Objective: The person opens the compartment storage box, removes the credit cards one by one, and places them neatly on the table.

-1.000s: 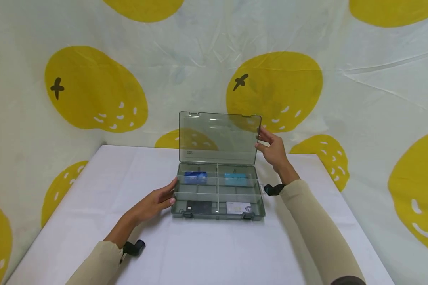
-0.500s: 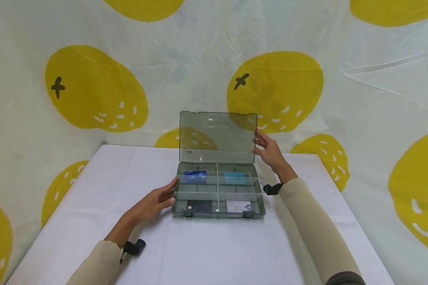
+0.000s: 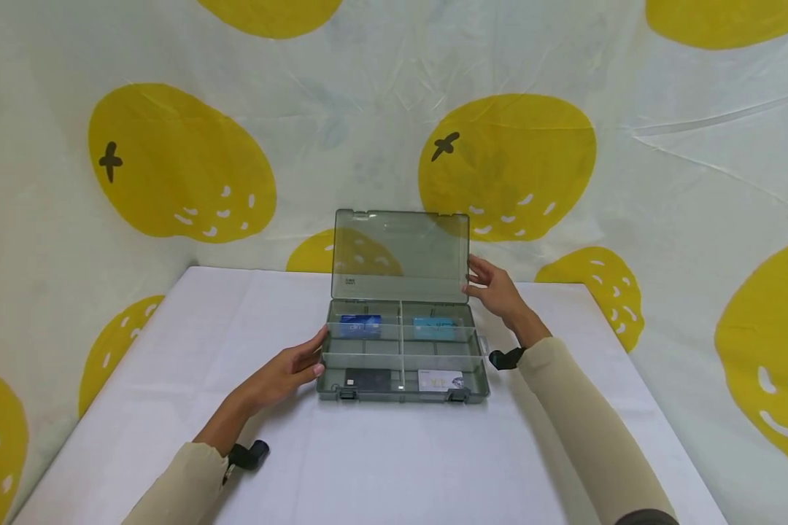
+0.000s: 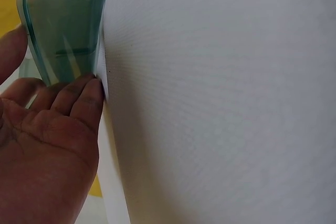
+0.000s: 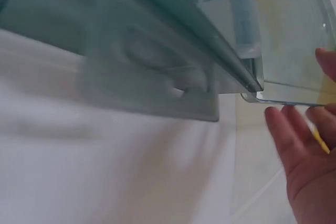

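A translucent grey-green plastic organizer box (image 3: 368, 347) stands with its hinged lid (image 3: 400, 255) raised at the back. Clear dividers split it into compartments. A blue card (image 3: 360, 327) lies back left and a light blue card (image 3: 433, 328) back right. At the front are a dark card (image 3: 368, 380) and a white card (image 3: 441, 380). My left hand (image 3: 285, 375) rests along the box's left side, fingers against the wall (image 4: 68, 35) and thumb at the rim. My right hand (image 3: 499, 290) holds the lid's right edge, thumb in front and fingers behind.
The box sits on a white-covered table (image 3: 368, 467). Behind it hangs a pale curtain (image 3: 341, 131) printed with yellow fruit. Two latches (image 3: 457, 395) are on the box's front, and a tab with a hole (image 5: 157, 85) juts from its right side.
The lid has tilted farther back, with my right hand following slightly down and to the left. My left hand and the cards have stayed put.
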`<state>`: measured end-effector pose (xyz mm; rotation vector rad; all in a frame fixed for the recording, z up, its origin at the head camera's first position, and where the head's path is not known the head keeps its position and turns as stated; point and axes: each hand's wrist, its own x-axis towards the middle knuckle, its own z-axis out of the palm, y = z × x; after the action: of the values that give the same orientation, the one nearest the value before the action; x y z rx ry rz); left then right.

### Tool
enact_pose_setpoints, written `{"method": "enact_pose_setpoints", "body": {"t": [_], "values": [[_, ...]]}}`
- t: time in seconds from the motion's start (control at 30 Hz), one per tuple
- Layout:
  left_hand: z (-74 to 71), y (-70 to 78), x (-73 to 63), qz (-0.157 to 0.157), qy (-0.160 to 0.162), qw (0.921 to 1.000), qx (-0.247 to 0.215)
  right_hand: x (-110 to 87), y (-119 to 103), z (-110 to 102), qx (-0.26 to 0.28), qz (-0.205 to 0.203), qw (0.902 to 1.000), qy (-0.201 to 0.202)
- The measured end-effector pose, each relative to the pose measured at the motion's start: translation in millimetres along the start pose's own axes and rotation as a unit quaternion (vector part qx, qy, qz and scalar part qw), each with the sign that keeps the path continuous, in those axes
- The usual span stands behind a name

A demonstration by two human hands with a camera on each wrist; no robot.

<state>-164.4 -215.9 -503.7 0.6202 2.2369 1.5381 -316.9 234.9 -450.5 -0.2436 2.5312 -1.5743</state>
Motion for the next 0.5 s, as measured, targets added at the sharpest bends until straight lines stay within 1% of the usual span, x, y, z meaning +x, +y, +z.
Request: {"method": "enact_pose_setpoints", "body": {"t": [0.07, 0.13, 0.3, 0.33, 0.4, 0.43, 0.5], "values": [[0.1, 0.2, 0.1, -0.003, -0.001, 1.0, -0.001, -4.3, 1.3, 2.4, -0.021, 0.004, 0.9997, 0.016], [0.2, 0.7, 0.1, -0.004, -0.001, 1.0, -0.001, -9.6, 1.0, 5.4, -0.029, 0.012, 0.9987, 0.04], [1.3, 2.0, -0.3, -0.003, -0.003, 1.0, -0.003, -24.1, -7.8, 13.7, -0.014, 0.034, 0.9939, 0.104], [1.3, 2.2, -0.5, -0.002, -0.002, 1.0, -0.001, -26.8, -10.6, 15.4, -0.009, 0.036, 0.9936, 0.107], [1.2, 2.5, -0.8, 0.001, -0.001, 1.0, 0.002, -31.6, -16.3, 18.8, 0.003, 0.044, 0.994, 0.1], [1.1, 2.7, -1.0, 0.003, 0.0, 1.0, 0.004, -33.6, -18.8, 20.5, 0.01, 0.046, 0.9945, 0.093], [0.7, 2.8, -1.0, 0.007, 0.001, 1.0, 0.007, -36.5, -23.3, 23.7, 0.023, 0.048, 0.9964, 0.066]]}}
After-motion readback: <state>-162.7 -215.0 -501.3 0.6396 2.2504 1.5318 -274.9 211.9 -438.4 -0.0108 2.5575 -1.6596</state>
